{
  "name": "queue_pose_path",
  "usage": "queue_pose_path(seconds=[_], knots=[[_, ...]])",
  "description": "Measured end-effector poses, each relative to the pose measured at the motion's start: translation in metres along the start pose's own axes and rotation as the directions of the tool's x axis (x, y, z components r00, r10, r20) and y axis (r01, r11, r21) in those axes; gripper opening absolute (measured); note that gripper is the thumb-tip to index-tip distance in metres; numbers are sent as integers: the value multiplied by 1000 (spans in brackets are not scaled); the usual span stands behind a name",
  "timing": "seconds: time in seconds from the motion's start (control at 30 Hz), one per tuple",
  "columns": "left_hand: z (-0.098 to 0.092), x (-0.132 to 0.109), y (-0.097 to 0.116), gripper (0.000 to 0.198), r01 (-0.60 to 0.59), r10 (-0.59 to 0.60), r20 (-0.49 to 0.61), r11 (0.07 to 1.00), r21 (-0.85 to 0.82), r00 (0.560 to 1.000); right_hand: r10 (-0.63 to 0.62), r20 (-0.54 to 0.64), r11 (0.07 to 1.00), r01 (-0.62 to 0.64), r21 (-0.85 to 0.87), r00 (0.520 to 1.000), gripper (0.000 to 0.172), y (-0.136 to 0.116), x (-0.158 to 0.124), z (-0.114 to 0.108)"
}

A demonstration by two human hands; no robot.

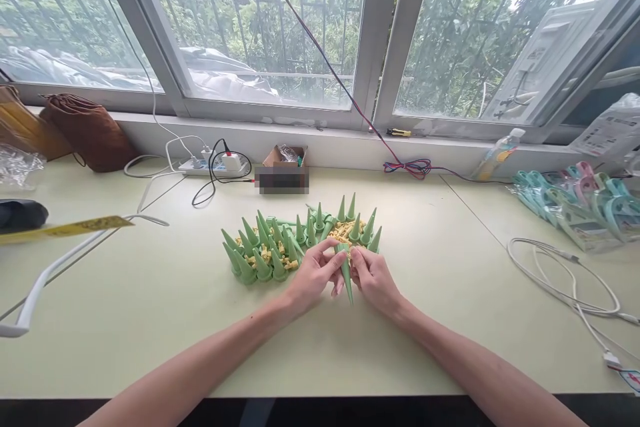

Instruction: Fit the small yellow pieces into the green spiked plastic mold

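Over mid-bench (425,333), green cone (347,277) gripped in left hand (315,270), thumb on one side and fingers behind, wide end up by the fingertips, tip pointing back toward the person. Right hand (373,273) with thumb and fingers bunched just beside the wide end; can't tell contents of that pinch, or contact with the cone, view too crowded. Just beyond the hands, yellow pegs (345,232) heaped loose, upright cones (369,230) around them. To the left, second cone group (246,270), also standing, more pegs mixed in. At the back between groups, a few lying cones (286,221). Farther back, small open box (273,157), front pixelated. Left of it, power strip (193,167) with plugs in, black cable (212,183) looped in front. Right of it, red-blue wire (407,167) bundled. Farther right, bottle (500,155), then teal and pink plastic parts (575,203) piled up, white cable (565,307) coiled nearer. Far left, brown bag (90,130) by the sill.
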State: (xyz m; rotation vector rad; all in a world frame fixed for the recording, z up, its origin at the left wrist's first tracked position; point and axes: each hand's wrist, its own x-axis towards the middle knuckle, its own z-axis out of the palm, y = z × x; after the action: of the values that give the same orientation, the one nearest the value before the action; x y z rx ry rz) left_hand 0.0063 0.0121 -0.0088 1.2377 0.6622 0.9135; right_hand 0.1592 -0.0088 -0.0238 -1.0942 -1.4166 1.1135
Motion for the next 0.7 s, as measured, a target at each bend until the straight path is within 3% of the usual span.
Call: queue_pose_path(seconds=[0.2, 0.53, 0.7], knots=[[-4, 1, 5, 38, 110, -109, 25, 993, -40, 994, 13, 82, 995, -21, 95, 997, 53, 3, 6, -7], [-5, 2, 7, 34, 316, -311, 71, 888, -333, 948, -185, 92, 961, 200, -189, 978, 46, -4, 6, -17], [-6, 1, 6, 28, 348, -329, 113, 876, -334, 937, -203, 85, 941, 219, -257, 975, 43, -5, 5, -15]])
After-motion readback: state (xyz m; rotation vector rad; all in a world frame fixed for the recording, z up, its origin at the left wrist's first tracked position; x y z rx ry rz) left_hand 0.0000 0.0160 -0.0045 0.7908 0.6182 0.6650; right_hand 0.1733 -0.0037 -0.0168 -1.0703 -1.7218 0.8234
